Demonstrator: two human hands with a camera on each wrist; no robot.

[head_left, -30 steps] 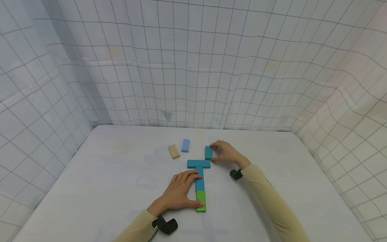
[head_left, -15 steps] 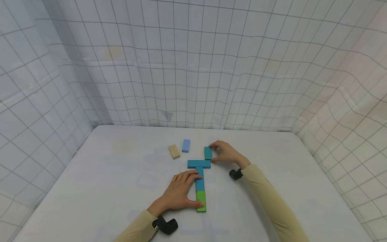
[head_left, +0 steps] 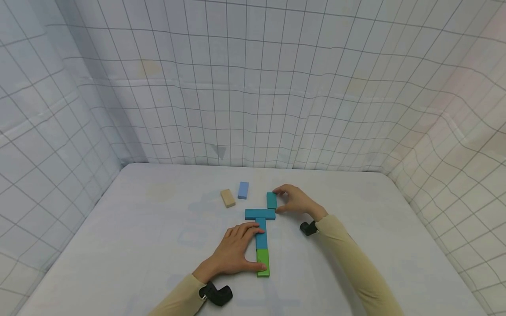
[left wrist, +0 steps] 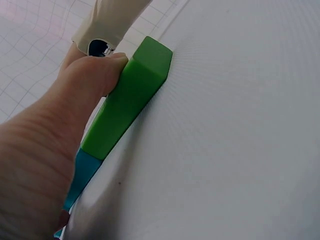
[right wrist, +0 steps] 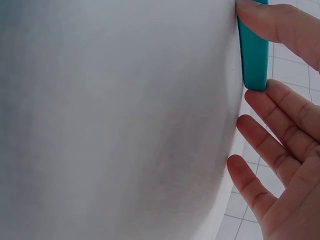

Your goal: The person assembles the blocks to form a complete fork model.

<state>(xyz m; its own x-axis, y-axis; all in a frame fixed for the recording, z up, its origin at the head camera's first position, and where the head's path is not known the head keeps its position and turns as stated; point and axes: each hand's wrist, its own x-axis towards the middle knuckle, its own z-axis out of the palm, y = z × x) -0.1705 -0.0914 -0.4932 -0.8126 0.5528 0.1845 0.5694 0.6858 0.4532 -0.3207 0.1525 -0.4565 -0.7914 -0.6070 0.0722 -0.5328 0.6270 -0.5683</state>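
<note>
On the white table, a blue block (head_left: 258, 214) lies crosswise above a second blue block (head_left: 261, 241), forming a T. A green block (head_left: 262, 258) continues the stem toward the person. My left hand (head_left: 232, 253) spans this stem: its thumb rests on the green block, its fingertips on the lower blue one. Just above the right end of the crossbar lies a teal block (head_left: 271, 200). My right hand (head_left: 297, 202) pinches it lengthwise between thumb and fingertips. In the right wrist view the remaining fingers spread away from the teal block (right wrist: 256, 60).
A beige block (head_left: 228, 198) and a light blue block (head_left: 243, 190) lie farther back, left of the teal one. White grid-patterned curtains (head_left: 253, 101) enclose the table (head_left: 130, 245) at the back and both sides. Each wrist carries a small black camera (head_left: 216, 294).
The teal block has shifted slightly left and toward the crossbar under my right hand's fingers. My left hand and the stem blocks stay in place.
</note>
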